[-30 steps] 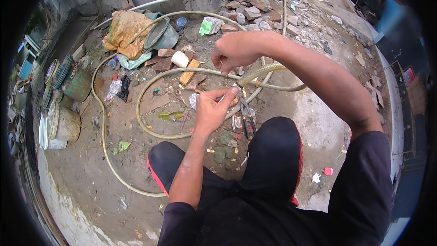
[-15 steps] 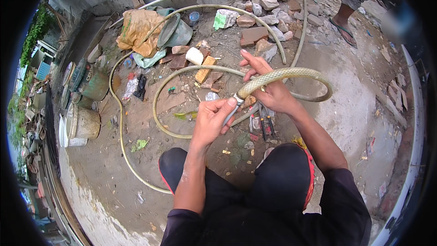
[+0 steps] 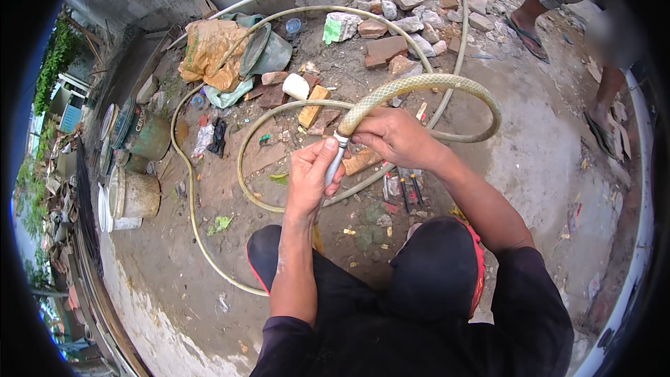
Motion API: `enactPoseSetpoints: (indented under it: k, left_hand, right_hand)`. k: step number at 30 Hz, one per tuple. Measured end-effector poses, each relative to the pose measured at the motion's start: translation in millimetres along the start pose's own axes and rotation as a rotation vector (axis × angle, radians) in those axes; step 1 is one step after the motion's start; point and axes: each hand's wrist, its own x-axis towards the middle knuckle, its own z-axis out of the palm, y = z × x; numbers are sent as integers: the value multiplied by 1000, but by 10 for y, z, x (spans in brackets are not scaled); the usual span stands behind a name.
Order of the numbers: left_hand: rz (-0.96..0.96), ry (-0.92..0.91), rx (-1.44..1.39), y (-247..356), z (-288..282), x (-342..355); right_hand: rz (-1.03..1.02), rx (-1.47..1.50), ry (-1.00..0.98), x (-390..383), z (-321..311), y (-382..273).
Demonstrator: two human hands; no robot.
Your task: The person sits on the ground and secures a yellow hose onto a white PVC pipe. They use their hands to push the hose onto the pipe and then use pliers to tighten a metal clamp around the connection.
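Observation:
A clear yellowish braided hose [image 3: 426, 82] arches up in front of me, its end pushed onto a grey pipe-like fitting [image 3: 335, 164]. At the joint sits a silver band [image 3: 341, 138], probably a hose clamp. My left hand [image 3: 307, 174] is closed around the fitting, thumb up near the band. My right hand [image 3: 405, 138] reaches behind the hose end, fingers bent together by the joint; the hose partly hides the fingertips, and whether they grip the hose or the band is unclear. The rest of the hose lies in loops on the ground.
Between my knees and the hose lies a black-and-orange-handled tool [image 3: 410, 192]. Broken bricks and stones [image 3: 408, 0] are piled ahead. Dirty buckets [image 3: 136, 193] stand left, near a brown sack [image 3: 209, 52]. Another person's sandalled foot [image 3: 527, 31] is at the upper right.
My right hand has moved from spread fingers beside the hose to bent fingers at the joint. The hose end and my left hand have shifted slightly left. The other person has stepped further into view.

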Motion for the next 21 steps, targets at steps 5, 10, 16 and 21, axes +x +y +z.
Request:
enactPoseSetpoints:
  k: [5,10,16,21]
  left_hand:
    - [72,63,-68,10,182,46]
    - [120,127,-25,-12,213,11]
    - [129,160,-11,-69,172,44]
    - [167,219,-5,-79,124,13]
  right_hand:
    - [29,-5,157,-152,97,-321]
    - [98,-3,169,-166,127,-429]
    - [22,-385,219,-158,253,-463]
    - [-94,-383,200,-58,259,-315]
